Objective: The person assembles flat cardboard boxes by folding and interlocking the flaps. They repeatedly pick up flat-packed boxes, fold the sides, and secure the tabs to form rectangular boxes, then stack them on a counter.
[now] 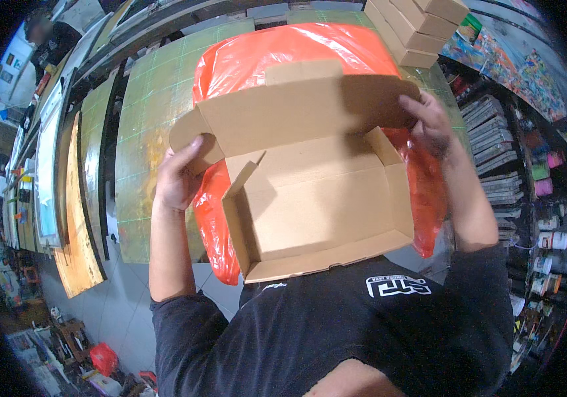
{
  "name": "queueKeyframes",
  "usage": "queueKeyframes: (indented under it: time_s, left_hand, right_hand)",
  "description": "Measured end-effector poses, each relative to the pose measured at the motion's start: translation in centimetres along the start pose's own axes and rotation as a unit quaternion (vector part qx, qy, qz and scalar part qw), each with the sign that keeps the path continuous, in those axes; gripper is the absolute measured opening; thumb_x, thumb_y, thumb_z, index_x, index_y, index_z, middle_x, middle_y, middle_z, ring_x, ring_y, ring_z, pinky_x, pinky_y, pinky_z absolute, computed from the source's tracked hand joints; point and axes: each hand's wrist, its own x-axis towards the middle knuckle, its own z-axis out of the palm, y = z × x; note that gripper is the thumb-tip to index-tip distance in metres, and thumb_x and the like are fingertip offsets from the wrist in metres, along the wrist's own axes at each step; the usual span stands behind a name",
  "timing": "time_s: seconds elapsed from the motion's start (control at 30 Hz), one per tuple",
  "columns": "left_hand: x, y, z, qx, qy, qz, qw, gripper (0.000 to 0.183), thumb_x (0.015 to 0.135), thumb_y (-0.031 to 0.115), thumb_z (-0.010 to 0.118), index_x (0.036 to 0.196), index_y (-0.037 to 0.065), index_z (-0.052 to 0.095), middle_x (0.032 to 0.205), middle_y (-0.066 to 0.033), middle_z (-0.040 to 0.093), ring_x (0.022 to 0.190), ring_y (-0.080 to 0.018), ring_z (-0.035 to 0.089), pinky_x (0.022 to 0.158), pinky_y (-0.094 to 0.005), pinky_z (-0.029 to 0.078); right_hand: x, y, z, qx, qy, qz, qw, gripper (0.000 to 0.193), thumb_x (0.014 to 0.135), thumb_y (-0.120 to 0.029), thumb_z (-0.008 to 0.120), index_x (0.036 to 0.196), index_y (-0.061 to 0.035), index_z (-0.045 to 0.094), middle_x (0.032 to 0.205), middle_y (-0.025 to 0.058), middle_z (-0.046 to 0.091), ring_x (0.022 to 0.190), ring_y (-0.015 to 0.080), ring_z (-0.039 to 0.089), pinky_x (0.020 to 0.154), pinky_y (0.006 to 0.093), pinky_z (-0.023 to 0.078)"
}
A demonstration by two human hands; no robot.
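Right in front of me is a brown cardboard box (316, 218), its lid raised on the far side and its inside bare. My left hand (179, 173) pinches the rounded flap at the lid's left end, thumb on the inner face. At the lid's right end my right hand (430, 124) grips the other flap, with the fingers on its inner face; part of that hand is in shade. Side walls and small corner flaps of the box stand up. Beneath and behind it lies a shiny red plastic bag (296, 43), spread over the table.
A green-gridged work table (154, 132) carries the bag. Stacked closed cardboard boxes (415, 30) stand at the far right. Shelves with jars (551, 241) line the right side. A wooden plank (75, 218) and framed panels are at left. Another person (52, 43) is at the far left.
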Motion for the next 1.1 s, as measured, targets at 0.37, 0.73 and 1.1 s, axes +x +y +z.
queueKeyframes:
  time_s: [0.37,0.73,1.1]
  left_hand:
    - [-5.2,5.5,8.2,0.125,0.094,0.072,0.985,0.045,0.084,0.007,0.060,0.126,-0.003,0.049,0.118,-0.0141,0.058,0.107,-0.0234,0.058,0.098,-0.0370,0.043]
    - [-4.3,1.4,4.6,0.186,-0.002,-0.065,0.980,0.080,0.062,0.018,0.076,0.131,0.000,0.041,0.118,-0.0171,0.057,0.116,-0.0362,0.053,0.105,-0.0461,0.039]
    - [-7.1,0.0,4.6,0.282,-0.060,0.159,0.944,0.089,0.053,0.039,0.081,0.123,-0.004,0.048,0.122,-0.0181,0.049,0.120,-0.0328,0.046,0.101,-0.0457,0.036]
  right_hand:
    - [-6.0,-8.7,4.3,-0.048,0.156,-0.213,0.963,0.030,0.095,-0.012,0.053,0.120,0.0029,0.056,0.118,0.0122,0.061,0.109,0.0222,0.059,0.095,0.0368,0.045]
    - [-6.2,-4.5,4.2,-0.137,0.020,-0.096,0.986,0.060,0.066,-0.008,0.080,0.120,-0.0009,0.054,0.112,0.0106,0.064,0.101,0.0199,0.062,0.083,0.0354,0.052]
    - [-8.8,-5.9,7.4,-0.271,0.005,-0.254,0.928,0.034,0.079,-0.015,0.074,0.108,-0.0038,0.060,0.102,0.0200,0.068,0.094,0.0268,0.066,0.082,0.0382,0.053]
